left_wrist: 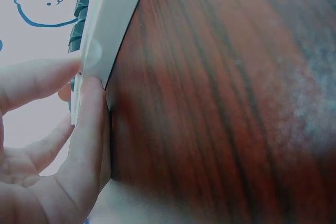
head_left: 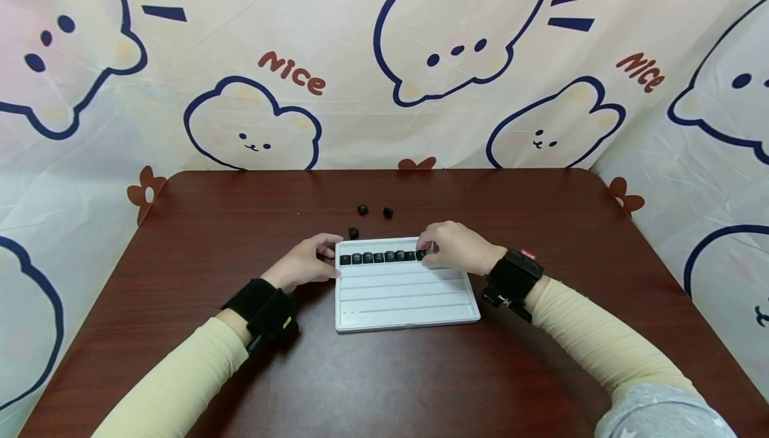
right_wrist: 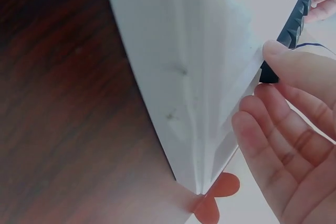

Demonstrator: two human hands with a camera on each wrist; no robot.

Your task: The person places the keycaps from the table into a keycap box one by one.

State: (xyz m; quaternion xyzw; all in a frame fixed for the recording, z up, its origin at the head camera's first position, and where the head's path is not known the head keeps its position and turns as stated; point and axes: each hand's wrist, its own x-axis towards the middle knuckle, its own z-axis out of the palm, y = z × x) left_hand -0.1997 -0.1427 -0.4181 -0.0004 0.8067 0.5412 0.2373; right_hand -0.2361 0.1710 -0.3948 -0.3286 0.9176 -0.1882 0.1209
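A shallow white keycap tray (head_left: 408,298) with raised ridges lies on the table. Black keycaps (head_left: 378,258) stand side by side in a row along its upper part. My left hand (head_left: 303,261) holds the tray's left edge near the far corner, thumb on the side wall, as the left wrist view shows. At the row's right end, my right hand (head_left: 456,248) pinches a black keycap (right_wrist: 270,73) between thumb and fingers, partly hidden by them in the head view. Whether that keycap touches its neighbour I cannot tell.
Three loose black keycaps lie beyond the tray: one keycap (head_left: 353,232) close to its far edge, another keycap (head_left: 362,209) farther back, and a third keycap (head_left: 388,212) to the right. The brown wooden table (head_left: 240,204) ends at a printed cloth (head_left: 348,124).
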